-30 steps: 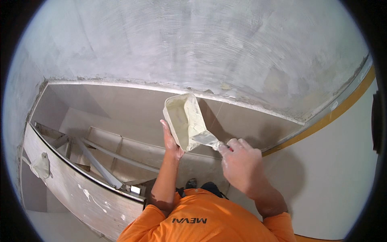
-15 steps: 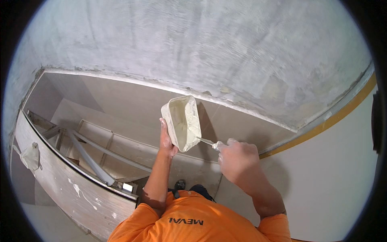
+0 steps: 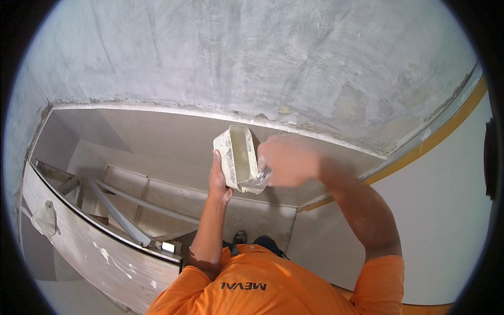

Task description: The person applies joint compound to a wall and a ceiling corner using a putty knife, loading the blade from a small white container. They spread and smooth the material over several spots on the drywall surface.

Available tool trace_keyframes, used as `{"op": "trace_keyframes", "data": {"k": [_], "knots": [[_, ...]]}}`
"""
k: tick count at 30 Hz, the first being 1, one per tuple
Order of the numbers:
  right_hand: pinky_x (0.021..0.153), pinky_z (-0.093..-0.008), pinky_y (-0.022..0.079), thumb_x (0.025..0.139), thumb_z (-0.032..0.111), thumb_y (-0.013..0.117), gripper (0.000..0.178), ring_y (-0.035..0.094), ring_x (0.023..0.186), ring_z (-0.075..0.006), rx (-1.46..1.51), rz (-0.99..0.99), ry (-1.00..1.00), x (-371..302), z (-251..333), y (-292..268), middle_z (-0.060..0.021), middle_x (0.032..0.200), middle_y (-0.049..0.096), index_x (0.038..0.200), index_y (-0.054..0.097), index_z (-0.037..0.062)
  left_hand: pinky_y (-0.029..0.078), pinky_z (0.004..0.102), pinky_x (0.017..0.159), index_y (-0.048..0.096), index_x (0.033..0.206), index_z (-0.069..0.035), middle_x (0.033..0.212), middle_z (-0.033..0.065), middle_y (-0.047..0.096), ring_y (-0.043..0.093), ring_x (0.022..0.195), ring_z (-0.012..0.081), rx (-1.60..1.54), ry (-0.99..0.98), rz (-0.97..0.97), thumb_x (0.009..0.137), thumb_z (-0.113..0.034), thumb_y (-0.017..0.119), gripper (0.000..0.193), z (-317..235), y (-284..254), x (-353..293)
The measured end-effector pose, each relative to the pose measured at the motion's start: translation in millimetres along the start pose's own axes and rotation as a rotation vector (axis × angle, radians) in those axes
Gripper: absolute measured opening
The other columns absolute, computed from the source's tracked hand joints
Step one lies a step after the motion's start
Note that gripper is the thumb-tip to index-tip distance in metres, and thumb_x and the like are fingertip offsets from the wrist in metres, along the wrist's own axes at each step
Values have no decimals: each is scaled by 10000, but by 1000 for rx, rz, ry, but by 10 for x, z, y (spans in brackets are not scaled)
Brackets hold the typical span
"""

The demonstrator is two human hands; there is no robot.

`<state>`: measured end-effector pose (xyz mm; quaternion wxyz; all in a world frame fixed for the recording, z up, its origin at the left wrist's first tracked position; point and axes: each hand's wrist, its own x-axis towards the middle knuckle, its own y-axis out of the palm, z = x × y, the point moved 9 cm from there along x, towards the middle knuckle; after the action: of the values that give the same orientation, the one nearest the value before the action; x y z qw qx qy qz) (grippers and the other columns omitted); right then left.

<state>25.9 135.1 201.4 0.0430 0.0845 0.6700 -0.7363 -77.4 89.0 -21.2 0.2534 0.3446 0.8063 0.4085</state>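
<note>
A plaster-smeared, off-white rectangular tub (image 3: pixel 227 160) is tilted toward my right, so its deep inside shows. My left hand (image 3: pixel 217 181) is closed around its left side and bottom. My right hand (image 3: pixel 290 160), smeared by motion, grips a putty knife (image 3: pixel 264 174) at the tub's right rim. Much of the knife is hidden by that hand, and only a bit of metal shows by the lower right corner of the tub. White plaster coats the fingers of my left hand.
Ahead is a skim-coated grey wall (image 3: pixel 252 58) with a rough lower edge. Lower left stands a work platform (image 3: pixel 113 257) with metal struts (image 3: pixel 118 212) and a whitish rag or bag (image 3: pixel 44 218) on its side. A yellow-brown strip (image 3: pixel 436 155) borders a pale panel (image 3: pixel 420 220) at right.
My right hand has swung up and inward, bringing the putty knife close against the tub's right side. The tub has turned slightly and its opening looks narrower. My left hand keeps its hold.
</note>
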Motion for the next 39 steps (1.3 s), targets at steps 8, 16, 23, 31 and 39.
{"op": "trace_keyframes", "data": {"k": [8,16,23,31,39], "knots": [[557,-262,416,869,120,734,347,562,667,-65,972,343,255,-30,-931,438,-8,827,755,1192,752,-6,536,448,1068,419,1556,-78,1480,125,566,604,1306,285,15,46,-106,1079,-597,444,705,-230,-30,-19],[472,-238,397,958,151,720,403,545,589,-100,1884,-124,-197,-454,-804,903,-87,837,657,1296,566,-6,529,448,1085,436,1548,-77,1470,125,568,604,1294,281,-69,94,-57,1075,-611,437,713,-393,-6,32],[511,-219,368,1040,302,659,415,500,606,-81,1810,-552,232,-699,-1086,1587,-49,853,641,1294,641,-26,501,461,1113,404,1569,-76,1507,125,540,577,1329,289,-76,112,10,1064,-621,455,744,-554,-40,5],[716,-349,532,899,213,800,389,675,739,-231,707,-1053,527,-1182,-1746,1247,-129,883,742,1179,718,-45,496,462,1115,403,1570,-76,1513,124,533,574,1328,287,-81,126,24,1075,-603,446,724,-615,41,5],[727,-426,548,875,386,809,384,719,765,-365,263,-1106,649,-1210,-1946,621,-206,843,735,1023,783,32,500,450,1106,399,1572,-71,1510,124,532,576,1318,283,-90,91,61,1083,-601,421,721,-361,65,79]]}}
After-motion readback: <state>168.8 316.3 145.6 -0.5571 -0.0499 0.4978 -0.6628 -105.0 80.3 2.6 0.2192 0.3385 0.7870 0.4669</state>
